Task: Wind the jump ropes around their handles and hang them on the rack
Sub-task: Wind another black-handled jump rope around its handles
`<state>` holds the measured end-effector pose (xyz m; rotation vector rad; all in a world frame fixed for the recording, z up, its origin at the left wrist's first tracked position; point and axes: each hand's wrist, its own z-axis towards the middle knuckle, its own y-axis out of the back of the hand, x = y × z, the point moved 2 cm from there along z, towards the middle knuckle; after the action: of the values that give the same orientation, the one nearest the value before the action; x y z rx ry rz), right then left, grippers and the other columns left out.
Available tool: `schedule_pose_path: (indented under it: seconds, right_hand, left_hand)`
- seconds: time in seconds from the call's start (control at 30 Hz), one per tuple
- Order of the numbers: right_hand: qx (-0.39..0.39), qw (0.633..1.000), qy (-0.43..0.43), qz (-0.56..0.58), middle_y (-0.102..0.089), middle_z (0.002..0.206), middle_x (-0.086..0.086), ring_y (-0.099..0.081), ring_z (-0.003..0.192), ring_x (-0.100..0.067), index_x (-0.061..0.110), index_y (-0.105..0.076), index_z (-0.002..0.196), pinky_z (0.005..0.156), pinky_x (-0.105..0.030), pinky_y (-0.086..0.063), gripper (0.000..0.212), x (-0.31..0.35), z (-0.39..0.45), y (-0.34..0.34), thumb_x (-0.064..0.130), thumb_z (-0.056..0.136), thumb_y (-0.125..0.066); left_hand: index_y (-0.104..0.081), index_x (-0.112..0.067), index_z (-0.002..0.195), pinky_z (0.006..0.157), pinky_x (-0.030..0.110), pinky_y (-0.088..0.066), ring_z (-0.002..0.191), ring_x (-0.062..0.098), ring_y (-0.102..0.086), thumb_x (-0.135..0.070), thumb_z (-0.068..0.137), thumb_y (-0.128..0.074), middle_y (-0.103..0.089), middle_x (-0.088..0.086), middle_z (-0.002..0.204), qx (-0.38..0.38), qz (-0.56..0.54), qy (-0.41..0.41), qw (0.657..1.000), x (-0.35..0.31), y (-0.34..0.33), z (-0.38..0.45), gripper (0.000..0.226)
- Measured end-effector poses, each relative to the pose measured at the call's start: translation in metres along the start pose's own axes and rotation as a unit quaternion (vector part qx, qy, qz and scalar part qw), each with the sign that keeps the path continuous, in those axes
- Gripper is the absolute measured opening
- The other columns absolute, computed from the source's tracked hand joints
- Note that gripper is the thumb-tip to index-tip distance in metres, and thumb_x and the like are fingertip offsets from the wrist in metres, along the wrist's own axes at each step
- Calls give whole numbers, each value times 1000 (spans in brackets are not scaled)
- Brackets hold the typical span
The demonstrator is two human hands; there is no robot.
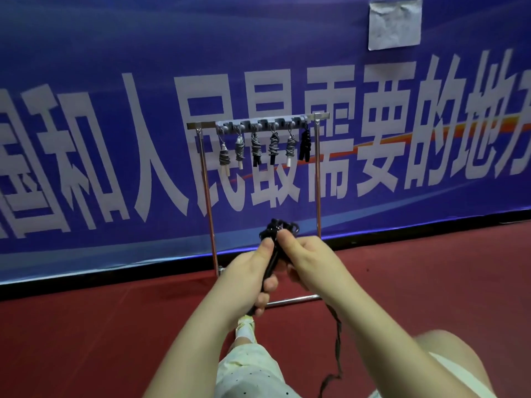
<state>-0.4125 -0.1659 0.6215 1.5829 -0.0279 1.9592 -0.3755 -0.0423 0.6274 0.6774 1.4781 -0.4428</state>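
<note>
Red floor (115, 326) ran under you, and a big blue banner (115, 53) with white letters stood behind as a wall. Its letters were cut off at both sides. One grey sheet of paper (395, 24) was stuck on the banner near the top right, and you could not read it.

Your metal rack (318, 173) stood on the floor just in front of the banner. From its top bar hung 6 wound jump ropes (257, 147): 5 grey ones, some with white handles and some with black, and 1 black one at the right end. They were small and far off, so how they were hooked on was hard to see.

Your 2 hands were close together, in front of the rack's lower part. Your left hand (258, 271) was wrapped around the black handles (271, 264), which were mostly hidden by your fingers. Your right hand (304, 259) pinched the black rope (280, 225) where it was bunched in coils at the top of the handles. A loose black tail (339, 349) of the rope hung down below your right arm and went out of view at the bottom. Your hands covered part of the rack's base bar (293, 300). Your knee in light cloth (247, 366) and your shoe (245, 328) showed below your arms.
</note>
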Motion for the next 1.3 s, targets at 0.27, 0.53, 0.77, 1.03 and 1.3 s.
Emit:
schedule_pose_path:
  seconds: [0.27, 0.53, 0.77, 1.03, 1.3]
  right_hand:
    - [65, 979, -63, 181, -51, 63, -5, -35, 41, -8, 5, -62, 87, 42, -20, -26, 46, -1, -9, -1, 46, 96, -43]
    - [72, 975, -89, 192, -51, 58, 3, -41, 43, -7, 14, -58, 78, 41, -19, -28, 59, 6, -20, 5, 71, 71, -44]
    - [-34, 988, -21, 149, -37, 42, 11, -31, 34, -1, 13, -53, 67, 39, -16, -25, 33, 8, -18, 11, 35, 91, -54]
    - [-84, 930, -14, 356, -53, 55, 1, -46, 46, -11, 18, -55, 60, 51, -27, -32, 30, -6, -14, 9, 46, 51, -60]
    - [42, 904, 94, 415, -51, 45, 3, -40, 26, -4, 2, -54, 76, 31, -12, -30, 57, -3, -12, 6, 49, 49, -69]
  left_hand:
    - [-55, -11, 73, 57, 30, -34, 46, 12, -42, -53, 95, -33, -48, -7, 51, -99, 250, -99, 958, -7, 14, 9, 53]
    - [-55, -30, 86, 59, 30, -39, 69, 7, -55, -61, 85, -38, -60, -8, 70, -148, 431, -154, 877, -10, 5, -3, 35]
    - [-51, -34, 89, 65, 27, -46, 73, 1, -57, -61, 78, -57, -62, -14, 78, -114, 372, -164, 906, -8, 0, -6, 29]
    - [-58, -17, 87, 56, 24, -44, 51, 7, -57, -35, 82, -63, -63, -5, 59, 107, 20, -82, 991, 6, -22, -12, 19]
    - [-61, -13, 103, 46, 14, -43, 46, 5, -55, -59, 89, -48, -57, -6, 57, 433, -378, 26, 818, 25, -29, -16, 50]
